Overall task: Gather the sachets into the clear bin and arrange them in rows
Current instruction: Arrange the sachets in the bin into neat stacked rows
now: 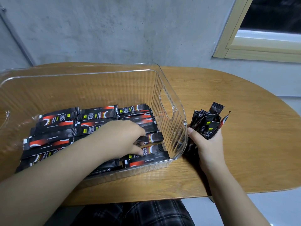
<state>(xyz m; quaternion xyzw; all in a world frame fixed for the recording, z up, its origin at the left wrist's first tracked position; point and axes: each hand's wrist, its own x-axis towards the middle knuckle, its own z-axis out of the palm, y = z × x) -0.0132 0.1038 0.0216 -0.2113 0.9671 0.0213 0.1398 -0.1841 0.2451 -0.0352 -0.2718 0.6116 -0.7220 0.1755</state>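
Although most sachets (53,121) already lie flat in the bin (169,101), in three rough rows across its floor, the task looks well along but unfinished. The left hand (123,137) reaches into the bin's right end, its fingers curled down onto a sachet in the right-hand row; whether that grip pinches it or only nudges it cannot be told. The right hand (206,141) rests on the bench (244,128) just outside the bin's right wall, gripping an upright bundle (206,123) of sachets, which remains to be laid in.
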